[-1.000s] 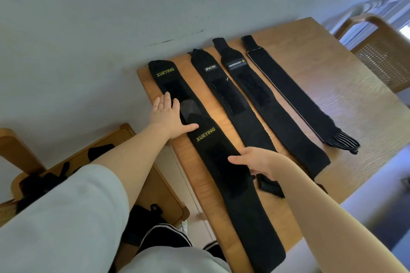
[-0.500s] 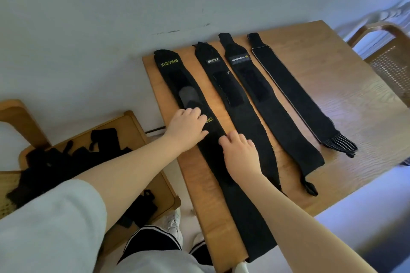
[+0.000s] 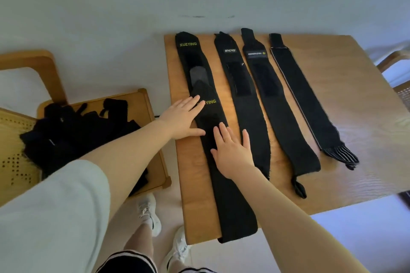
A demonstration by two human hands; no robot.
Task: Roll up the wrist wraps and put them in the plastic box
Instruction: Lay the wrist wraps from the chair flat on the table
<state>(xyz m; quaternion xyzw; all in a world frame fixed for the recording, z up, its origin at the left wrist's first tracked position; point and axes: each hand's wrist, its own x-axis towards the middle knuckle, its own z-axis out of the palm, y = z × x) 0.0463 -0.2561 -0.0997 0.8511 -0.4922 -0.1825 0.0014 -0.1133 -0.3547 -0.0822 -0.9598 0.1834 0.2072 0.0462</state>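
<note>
A heap of black straps (image 3: 73, 131) is lying on the chair (image 3: 142, 104) at the far left, and just right of it the left hand (image 3: 182, 117) and right hand (image 3: 233, 153) are both pressing flat, fingers spread wide and gripping nothing, on the XUEYING wrist wrap (image 3: 230, 206) stretched along the surface (image 3: 355, 99). Three more wraps (image 3: 286, 117) are lying parallel to its right, apart from each other; the plastic box is not showing. Rolling probably calls for starting tight at one end and keeping the edges squared while feeding the strip.
</note>
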